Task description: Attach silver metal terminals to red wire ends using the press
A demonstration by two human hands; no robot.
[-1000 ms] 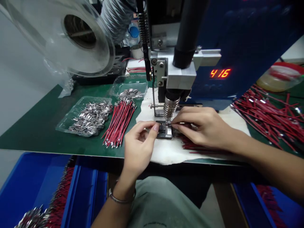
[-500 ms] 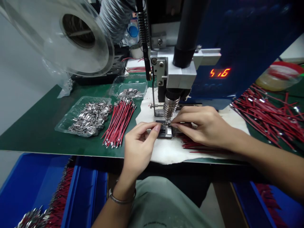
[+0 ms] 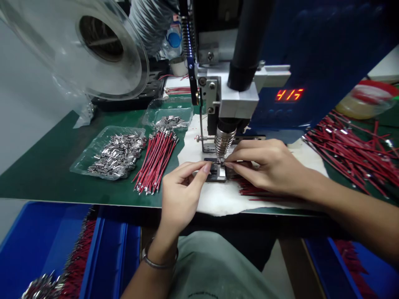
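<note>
My left hand [image 3: 182,191] is pinched at the left side of a small dark fixture [image 3: 216,172] under the metal press tip [image 3: 222,143] of the machine; what its thumb and forefinger hold is too small to make out. My right hand [image 3: 268,164] is pinched at the fixture's right side, on a red wire whose length lies under the palm. Both fingertips nearly meet below the tip. The fixture rests on a white cloth [image 3: 218,199].
A bundle of red wires [image 3: 156,160] and a clear tray of metal terminals [image 3: 114,153] lie left on the green mat. More red wires [image 3: 352,151] spread right. A clear reel [image 3: 93,45] hangs upper left. Blue bins [image 3: 46,245] sit below the table edge. A red display [image 3: 289,95] glows.
The red display has gone from 416 to 415. Both hands have stayed pinched at the fixture, with hardly any movement.
</note>
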